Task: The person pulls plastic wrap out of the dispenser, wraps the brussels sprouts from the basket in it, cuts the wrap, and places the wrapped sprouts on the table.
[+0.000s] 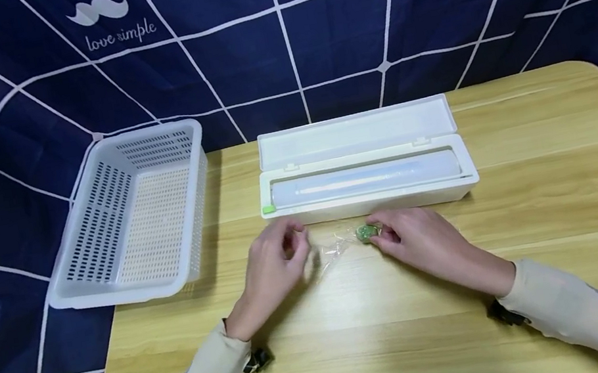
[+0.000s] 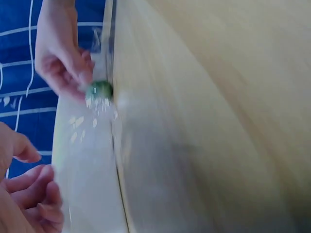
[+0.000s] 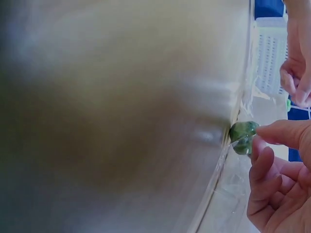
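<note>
My right hand (image 1: 419,238) pinches a small green lump (image 1: 366,232) between thumb and fingertips, low over the table. Clear plastic film (image 1: 331,253) surrounds the lump and trails leftward from it. In the right wrist view the green lump (image 3: 243,137) looks rounded and mottled; its exact kind cannot be told. My left hand (image 1: 273,261) hovers beside the film's left end, fingers loosely bent. The left wrist view shows a gap between that hand's thumb and fingers (image 2: 36,194), with nothing visible in it.
Behind the hands lies a long white dispenser box (image 1: 371,207), lid (image 1: 356,133) raised, with a roll of film (image 1: 364,179) inside and a green slider (image 1: 268,209) at its left end. A white perforated basket (image 1: 195,231) stands at left on the wooden table (image 1: 366,361).
</note>
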